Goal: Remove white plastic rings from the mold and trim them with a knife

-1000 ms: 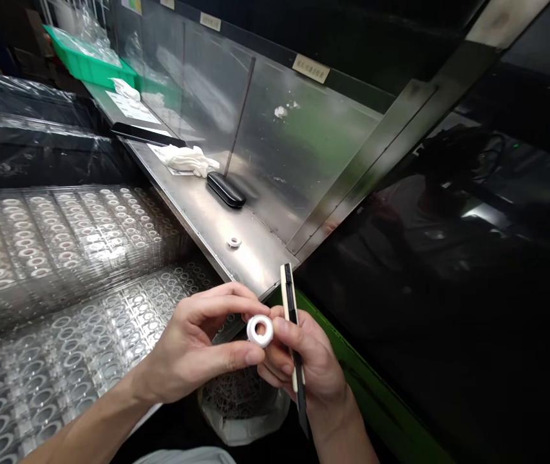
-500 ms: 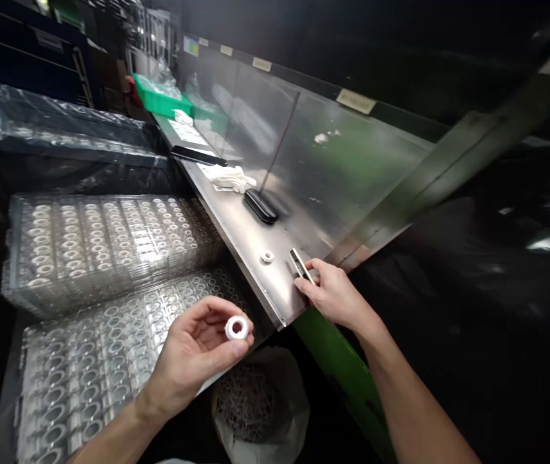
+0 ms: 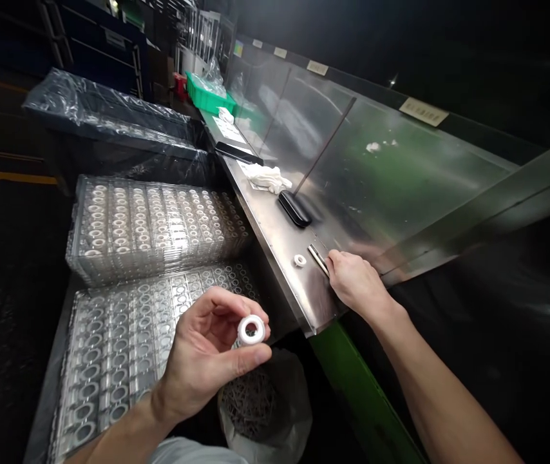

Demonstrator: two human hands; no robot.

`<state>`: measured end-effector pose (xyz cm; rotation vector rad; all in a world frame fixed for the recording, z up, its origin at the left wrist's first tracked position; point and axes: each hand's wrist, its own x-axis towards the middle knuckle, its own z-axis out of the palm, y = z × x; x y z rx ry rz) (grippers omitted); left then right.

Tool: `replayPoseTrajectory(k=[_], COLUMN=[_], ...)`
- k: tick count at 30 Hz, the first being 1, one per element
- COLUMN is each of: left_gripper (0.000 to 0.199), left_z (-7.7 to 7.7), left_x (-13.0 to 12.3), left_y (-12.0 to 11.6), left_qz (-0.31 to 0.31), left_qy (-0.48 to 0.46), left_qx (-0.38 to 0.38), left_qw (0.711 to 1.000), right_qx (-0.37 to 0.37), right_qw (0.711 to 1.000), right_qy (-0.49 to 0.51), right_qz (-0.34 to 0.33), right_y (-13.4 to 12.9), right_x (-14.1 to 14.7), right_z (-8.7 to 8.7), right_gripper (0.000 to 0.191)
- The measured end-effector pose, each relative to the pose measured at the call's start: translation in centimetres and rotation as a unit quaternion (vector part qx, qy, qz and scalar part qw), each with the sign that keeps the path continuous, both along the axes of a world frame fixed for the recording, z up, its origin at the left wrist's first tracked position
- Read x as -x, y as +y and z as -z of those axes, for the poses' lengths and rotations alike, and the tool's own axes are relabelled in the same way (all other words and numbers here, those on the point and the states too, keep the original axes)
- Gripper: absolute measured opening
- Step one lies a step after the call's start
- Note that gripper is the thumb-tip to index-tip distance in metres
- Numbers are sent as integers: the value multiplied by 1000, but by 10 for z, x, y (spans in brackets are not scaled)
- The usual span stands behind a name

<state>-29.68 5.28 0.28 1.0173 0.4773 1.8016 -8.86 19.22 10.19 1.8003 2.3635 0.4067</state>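
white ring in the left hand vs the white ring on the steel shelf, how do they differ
The ring in the left hand is pinched off the surface by the left hand, tilted toward the camera; the ring on the shelf lies flat, untouched, beside the right hand. The held one looks larger, being nearer. Both are white with round holes.

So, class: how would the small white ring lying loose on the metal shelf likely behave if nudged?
The small white ring lies flat, so it would probably slide on the smooth metal shelf rather than roll. It looks rigid and light. Set on edge, it could roll.

Left hand (image 3: 207, 361) raised, palm up, thumb and fingertips pinched; right hand (image 3: 357, 283) stretched forward, knuckles up, fingers seemingly curled.
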Motion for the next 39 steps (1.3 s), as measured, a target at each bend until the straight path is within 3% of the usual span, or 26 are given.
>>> replayPoseTrajectory(k=[2,6,12,14,16,17,18,19,21,23,24,26,29,31,34,39], left_gripper=[34,34,34,34,34,34,33,33,36,38,37,32,30,33,34,33], left_z=[-1,-2,-3,-2,1,2,3,4,4,4,4,7,20,32,50,83], left_x=[0,3,8,9,9,8,7,5,0,-9,-15,-29,-54,-70,-92,-123], left_y=[0,0,1,2,2,1,0,-2,-5,-9,-11,-16,-27,-38,-57,-93], left_qz=[-8,-23,-43,-37,-29,-30,-32,-34,-36,-21,-7,33,80,98,127,186], left_qy=[-3,9,23,27,35,45,58,74,119,178,211,262,298,306,324,390], left_qx=[3,7,8,9,8,4,-2,-9,-33,-62,-74,-88,-92,-98,-127,-209], left_qw=[1000,1000,999,999,999,999,998,997,992,982,975,960,947,942,929,877], right_qx=[-33,-32,22,22,44,77,128,190,304,345,340,304,252,221,132,-67], right_qw=[999,990,990,984,956,925,877,807,619,432,360,267,193,170,187,209], right_qy=[12,104,59,115,246,339,442,548,724,833,868,912,943,953,962,935], right_qz=[1,-93,-124,-138,-155,-153,-139,-114,-38,26,45,71,106,122,148,279], right_y=[-5,-18,-8,-9,-23,-35,-51,-69,-108,-142,-157,-181,-211,-230,-262,-321], right_x=[3,18,34,32,28,26,23,22,22,26,27,28,20,10,-4,-27], right_z=[-2,-6,-1,-4,-7,-6,-3,4,26,56,71,95,115,120,125,146], right_gripper=[34,31,28,27,26,25,26,29,34,33,31,31,36,37,37,35])
